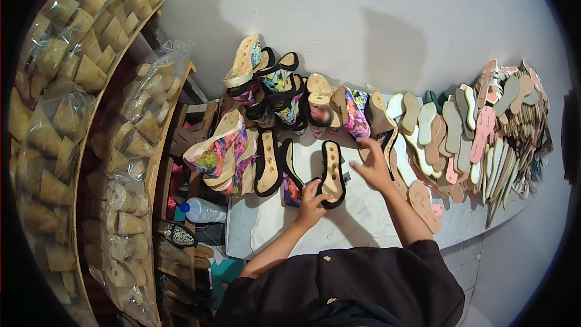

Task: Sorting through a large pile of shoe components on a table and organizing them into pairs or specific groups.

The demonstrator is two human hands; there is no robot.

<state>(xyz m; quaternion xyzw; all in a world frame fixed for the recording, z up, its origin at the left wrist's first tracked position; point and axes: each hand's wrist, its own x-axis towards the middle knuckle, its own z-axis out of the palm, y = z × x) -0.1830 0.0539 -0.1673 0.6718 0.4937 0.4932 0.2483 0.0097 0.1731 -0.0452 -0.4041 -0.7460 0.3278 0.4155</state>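
Observation:
A wedge shoe sole (331,166) with a tan, pitted top and black rim lies before me at the middle of the table. My left hand (310,206) grips its near left edge, fingers against the rim. My right hand (374,168) is off to its right, apart from it, with fingers spread and nothing in them. Just left of the held sole rests another black-rimmed wedge (290,166) with a colourful patterned side. Beside that is a further black-rimmed sole (267,163) with a row of round hollows.
Patterned wedges (227,145) are piled at the left and along the wall. Many loose insoles (454,127) cover the table's right side. At left stand shelves (91,115) of bagged wooden-coloured blocks. A water bottle (204,211) lies by the table's left edge.

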